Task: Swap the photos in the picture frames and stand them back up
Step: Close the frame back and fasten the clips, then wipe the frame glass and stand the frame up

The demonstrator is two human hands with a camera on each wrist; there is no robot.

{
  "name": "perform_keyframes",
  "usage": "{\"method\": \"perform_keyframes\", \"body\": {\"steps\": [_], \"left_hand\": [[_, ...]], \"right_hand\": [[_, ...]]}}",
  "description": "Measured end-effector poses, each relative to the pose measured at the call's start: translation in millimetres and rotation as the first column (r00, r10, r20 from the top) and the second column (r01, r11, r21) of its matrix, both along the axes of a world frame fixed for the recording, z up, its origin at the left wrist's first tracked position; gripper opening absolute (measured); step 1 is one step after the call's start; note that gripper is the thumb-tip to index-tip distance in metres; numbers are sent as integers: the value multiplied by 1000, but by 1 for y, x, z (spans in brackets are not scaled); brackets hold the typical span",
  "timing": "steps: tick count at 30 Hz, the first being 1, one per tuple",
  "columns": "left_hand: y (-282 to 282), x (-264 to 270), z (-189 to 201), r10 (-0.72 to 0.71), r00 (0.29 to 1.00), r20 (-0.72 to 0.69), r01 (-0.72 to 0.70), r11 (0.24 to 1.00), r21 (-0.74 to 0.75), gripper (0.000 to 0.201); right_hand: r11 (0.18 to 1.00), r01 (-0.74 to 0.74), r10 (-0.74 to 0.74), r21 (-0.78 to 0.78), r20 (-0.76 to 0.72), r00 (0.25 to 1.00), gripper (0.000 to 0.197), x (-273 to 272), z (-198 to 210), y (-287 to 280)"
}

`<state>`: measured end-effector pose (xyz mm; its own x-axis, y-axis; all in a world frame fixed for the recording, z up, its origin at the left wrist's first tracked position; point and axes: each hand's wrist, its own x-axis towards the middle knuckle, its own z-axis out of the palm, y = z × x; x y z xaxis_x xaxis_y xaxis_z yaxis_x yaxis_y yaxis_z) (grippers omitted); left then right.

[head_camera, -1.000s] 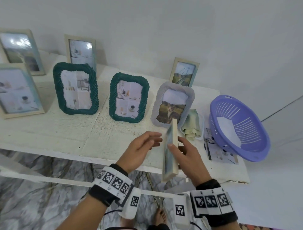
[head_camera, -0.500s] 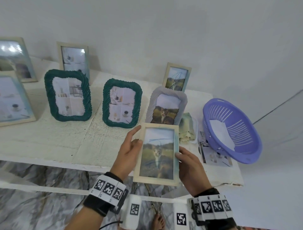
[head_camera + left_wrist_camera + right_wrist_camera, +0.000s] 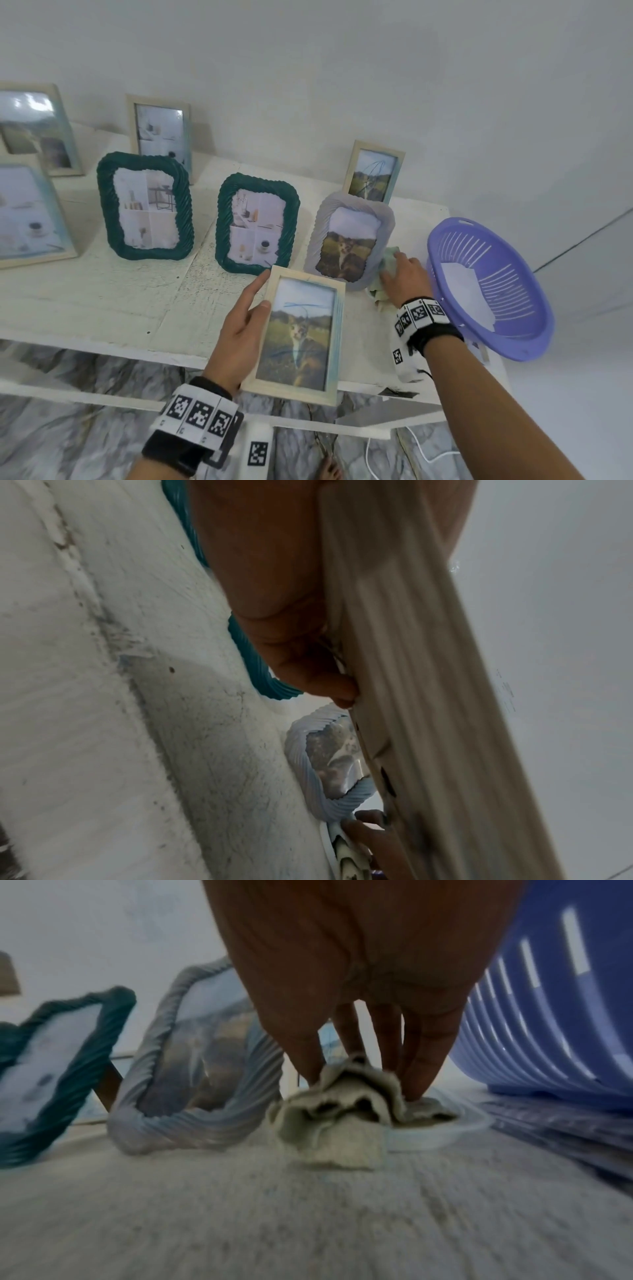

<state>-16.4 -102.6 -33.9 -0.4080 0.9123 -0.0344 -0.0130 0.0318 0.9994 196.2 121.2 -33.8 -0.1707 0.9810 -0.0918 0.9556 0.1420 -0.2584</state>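
Note:
My left hand [image 3: 245, 329] grips a light wooden frame [image 3: 298, 334] with a cat photo by its left edge, thumb on the front, held above the table's front edge. The left wrist view shows that frame's back edge [image 3: 411, 669] against my fingers [image 3: 308, 669]. My right hand [image 3: 404, 277] reaches behind the lilac ribbed frame [image 3: 349, 236], also holding a cat photo, and its fingertips [image 3: 421, 1074] pinch a pale green cloth [image 3: 342, 1115] lying in a shallow clear dish [image 3: 438, 1131]. Two dark green frames [image 3: 145, 205] [image 3: 257, 222] stand further left.
A purple slotted basket [image 3: 493, 291] with white paper inside sits at the table's right end, over loose photos [image 3: 565, 1123]. More wooden frames [image 3: 373, 171] [image 3: 161, 133] [image 3: 30, 212] stand along the wall and at far left. The white table [image 3: 120, 308] has a worn front edge.
The wooden frame turned from edge-on to face me. My right hand let go of it and moved right to the green cloth; the left hand alone holds the frame.

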Motion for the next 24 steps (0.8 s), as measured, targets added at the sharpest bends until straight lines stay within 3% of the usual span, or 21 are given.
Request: {"method": "perform_keyframes", "body": {"steps": [6,11,16,20,24], "left_hand": [[-1,-4,-2,-10,1000,-12,10,1000,-16,43],[4,-5,-5,5,999,52,-6,1000,16,43],[9,-3,-3,7,1000,11,-7,999,42,42],[12,-1,-3,26,999,-21,-24,996,81,41],[12,5,0,14,995,-94,-4,994,105,43]], "right_hand": [[999,35,-35,32,22,999,44,3,-8,3],[993,83,-74,81,-109,991,41,7,2,-28],[972,143,-89,187,-268,959,45,14,12,-88],[951,90,53,296,-442,895,46,-4,42,-140],[939,-106,228,326,-361,904,40,-38,40,-166]]}}
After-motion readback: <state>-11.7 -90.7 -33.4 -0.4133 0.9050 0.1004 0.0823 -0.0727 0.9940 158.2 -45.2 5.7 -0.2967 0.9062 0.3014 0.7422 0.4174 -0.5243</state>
